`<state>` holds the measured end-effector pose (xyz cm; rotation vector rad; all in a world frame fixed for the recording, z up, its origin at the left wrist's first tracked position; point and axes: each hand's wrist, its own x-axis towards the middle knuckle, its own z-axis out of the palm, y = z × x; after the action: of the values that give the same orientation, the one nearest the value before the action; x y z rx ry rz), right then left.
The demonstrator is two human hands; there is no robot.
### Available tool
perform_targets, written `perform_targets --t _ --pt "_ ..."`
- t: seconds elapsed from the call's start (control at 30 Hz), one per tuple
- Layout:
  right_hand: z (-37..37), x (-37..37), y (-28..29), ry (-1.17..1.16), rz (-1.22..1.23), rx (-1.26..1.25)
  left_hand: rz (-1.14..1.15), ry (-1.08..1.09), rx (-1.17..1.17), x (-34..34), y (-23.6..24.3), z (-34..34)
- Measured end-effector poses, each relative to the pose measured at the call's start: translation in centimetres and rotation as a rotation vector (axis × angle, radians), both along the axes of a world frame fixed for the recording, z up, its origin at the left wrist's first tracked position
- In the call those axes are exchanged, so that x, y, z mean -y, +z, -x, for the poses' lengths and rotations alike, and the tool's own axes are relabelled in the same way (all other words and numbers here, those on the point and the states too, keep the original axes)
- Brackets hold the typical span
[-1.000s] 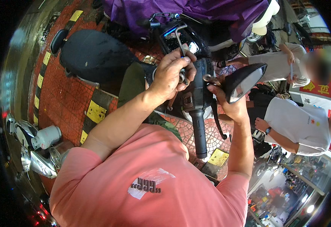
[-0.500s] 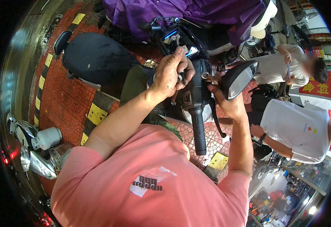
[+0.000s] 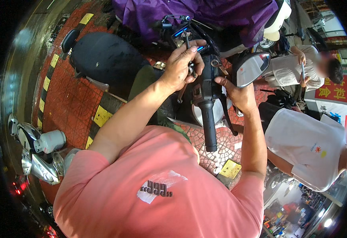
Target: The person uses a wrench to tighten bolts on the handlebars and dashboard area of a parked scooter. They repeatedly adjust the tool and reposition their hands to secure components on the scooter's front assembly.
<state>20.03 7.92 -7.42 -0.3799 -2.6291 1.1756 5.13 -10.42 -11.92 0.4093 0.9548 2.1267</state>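
Head view: the grip of the left hand was clamped on a bent metal tool at the left edge of the black handlebar. The right hand was positioned at the right edge, beside the mirror; with fingers partly hidden, its grip could not be determined. A ring-ended spanner was located near the right thumb. A purple cover was situated beyond.
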Motion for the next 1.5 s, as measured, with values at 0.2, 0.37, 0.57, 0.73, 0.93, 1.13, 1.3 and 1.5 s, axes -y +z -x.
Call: perform_targets --t 0.2,0.37,0.57,0.73,0.93,1.13,1.3,1.5 --pt "-0.8 -0.5 -0.4 0.116 -0.041 -0.06 0.018 0.019 -0.01 0.2 -0.2 -0.5" --pt "-0.9 -0.9 -1.1 0.052 0.071 -0.08 0.054 -0.011 0.032 -0.3 -1.0 -0.5" --pt "-1.2 -1.3 -0.7 0.05 -0.025 -0.101 0.043 -0.035 0.062 -1.3 -1.5 -0.6" --pt "-1.7 -1.6 -2.5 -0.025 -0.199 -0.068 0.088 -0.095 0.076 -1.6 -0.2 -0.8" --pt "-1.6 1.1 1.2 -0.235 -0.275 0.351 0.159 -0.171 0.011 -1.6 1.0 -1.2" --pt "-2.3 3.6 1.6 -0.393 -0.238 0.331 0.167 -0.252 -0.04 -1.7 1.0 -0.5" --pt "-2.5 3.4 0.5 -0.42 -0.309 0.304 0.161 -0.289 -0.054 -1.8 0.9 -0.4" --pt "-2.4 4.3 1.6 -0.435 -0.373 0.298 0.133 -0.219 -0.013 -0.9 0.4 0.2"
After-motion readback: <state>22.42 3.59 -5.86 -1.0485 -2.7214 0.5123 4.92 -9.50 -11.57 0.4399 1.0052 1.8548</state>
